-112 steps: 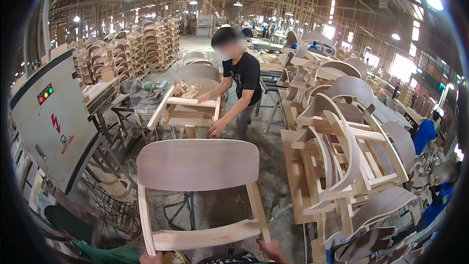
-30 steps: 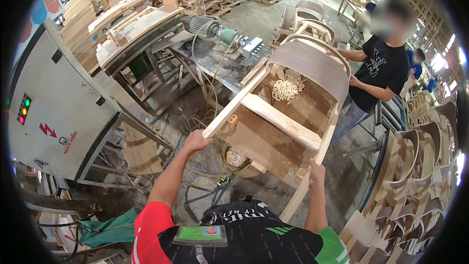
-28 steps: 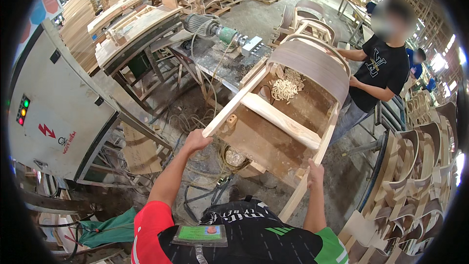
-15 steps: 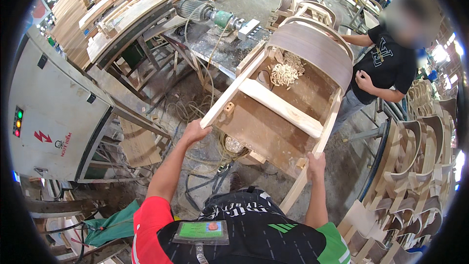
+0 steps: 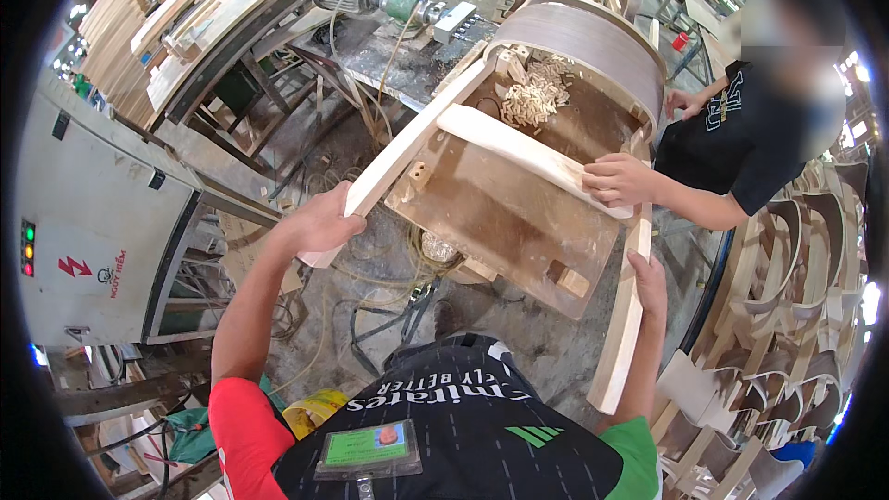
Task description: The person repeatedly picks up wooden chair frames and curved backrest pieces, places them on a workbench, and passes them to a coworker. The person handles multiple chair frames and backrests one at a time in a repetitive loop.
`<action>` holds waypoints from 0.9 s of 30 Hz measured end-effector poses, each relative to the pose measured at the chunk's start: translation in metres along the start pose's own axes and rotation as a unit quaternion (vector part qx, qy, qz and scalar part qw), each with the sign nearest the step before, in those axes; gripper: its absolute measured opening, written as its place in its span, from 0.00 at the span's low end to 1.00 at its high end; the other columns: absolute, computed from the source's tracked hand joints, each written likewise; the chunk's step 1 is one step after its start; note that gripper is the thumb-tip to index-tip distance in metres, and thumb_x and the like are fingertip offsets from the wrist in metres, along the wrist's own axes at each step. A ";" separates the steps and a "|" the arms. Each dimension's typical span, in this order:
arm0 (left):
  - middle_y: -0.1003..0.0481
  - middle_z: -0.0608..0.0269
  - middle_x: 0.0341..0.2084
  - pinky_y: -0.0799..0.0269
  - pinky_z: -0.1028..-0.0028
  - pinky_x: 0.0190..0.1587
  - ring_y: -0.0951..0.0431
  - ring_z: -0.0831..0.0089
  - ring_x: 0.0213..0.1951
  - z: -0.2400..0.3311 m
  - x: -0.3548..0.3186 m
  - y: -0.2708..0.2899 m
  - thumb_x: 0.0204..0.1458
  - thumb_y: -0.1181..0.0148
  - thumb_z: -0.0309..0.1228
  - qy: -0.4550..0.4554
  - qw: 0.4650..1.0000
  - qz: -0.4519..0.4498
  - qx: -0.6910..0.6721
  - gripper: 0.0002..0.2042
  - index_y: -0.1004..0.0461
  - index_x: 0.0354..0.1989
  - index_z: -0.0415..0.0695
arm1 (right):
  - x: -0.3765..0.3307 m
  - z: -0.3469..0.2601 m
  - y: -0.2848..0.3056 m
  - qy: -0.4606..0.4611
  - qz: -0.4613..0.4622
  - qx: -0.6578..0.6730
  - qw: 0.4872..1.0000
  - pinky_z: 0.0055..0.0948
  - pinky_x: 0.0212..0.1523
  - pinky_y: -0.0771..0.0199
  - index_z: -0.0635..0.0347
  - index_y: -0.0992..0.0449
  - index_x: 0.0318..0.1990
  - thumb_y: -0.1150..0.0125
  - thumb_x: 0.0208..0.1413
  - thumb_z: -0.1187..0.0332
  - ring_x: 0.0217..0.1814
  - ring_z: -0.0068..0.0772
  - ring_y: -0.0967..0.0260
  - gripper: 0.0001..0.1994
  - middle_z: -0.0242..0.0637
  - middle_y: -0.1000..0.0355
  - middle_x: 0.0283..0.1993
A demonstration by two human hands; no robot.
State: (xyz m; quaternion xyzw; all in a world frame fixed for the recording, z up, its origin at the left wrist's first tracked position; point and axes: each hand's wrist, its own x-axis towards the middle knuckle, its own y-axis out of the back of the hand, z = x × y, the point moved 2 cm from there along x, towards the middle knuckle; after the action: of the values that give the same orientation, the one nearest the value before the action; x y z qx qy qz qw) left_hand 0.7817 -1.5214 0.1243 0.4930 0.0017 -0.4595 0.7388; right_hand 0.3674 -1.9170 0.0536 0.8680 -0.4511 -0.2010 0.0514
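Two hands gripping the legs of the upturned wooden chair (image 5: pixel 519 176), left hand (image 5: pixel 324 219) and right hand (image 5: pixel 648 280) each closed round one, lying on the table (image 5: pixel 389 46), still being positioned, co-worker's hand (image 5: pixel 619 180) steadying the rail.

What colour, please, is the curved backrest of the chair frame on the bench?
Grey-brown, darker than the pale bare-wood legs; the curved backrest shows best in the head view.

both hands (image 5: pixel 326 220) grip the tipped wooden chair frame (image 5: pixel 519 143).
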 end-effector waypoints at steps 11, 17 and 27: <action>0.21 0.38 0.41 0.25 0.58 0.51 0.18 0.47 0.45 0.032 -0.050 -0.004 0.53 0.42 0.40 -0.054 0.997 -0.027 -0.051 0.29 0.37 0.61 0.35 | -0.012 -0.012 0.046 -0.039 -0.037 0.019 0.998 0.26 0.55 0.33 0.66 0.27 0.61 0.41 0.65 0.59 0.51 0.22 0.32 0.23 0.31 0.26 0.51; 0.20 0.36 0.38 0.24 0.56 0.47 0.18 0.41 0.42 0.029 -0.066 -0.030 0.54 0.39 0.41 -0.047 0.993 -0.039 -0.103 0.36 0.43 0.69 0.36 | -0.015 -0.008 0.049 -0.038 -0.029 -0.013 0.999 0.26 0.54 0.33 0.65 0.27 0.60 0.42 0.63 0.62 0.50 0.23 0.33 0.22 0.31 0.27 0.50; 0.23 0.36 0.47 0.26 0.56 0.53 0.20 0.41 0.49 0.014 -0.071 -0.065 0.55 0.37 0.40 -0.023 0.987 -0.064 -0.145 0.40 0.48 0.73 0.38 | -0.025 0.000 0.040 -0.090 0.008 -0.099 0.991 0.28 0.45 0.31 0.62 0.26 0.56 0.41 0.59 0.60 0.42 0.24 0.33 0.21 0.28 0.28 0.43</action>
State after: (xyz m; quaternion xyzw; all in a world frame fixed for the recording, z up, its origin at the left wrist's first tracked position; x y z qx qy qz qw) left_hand 0.6897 -1.4894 0.1166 0.3688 0.0832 -0.5116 0.7716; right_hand 0.3246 -1.9205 0.0719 0.8335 -0.4387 -0.3215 0.0973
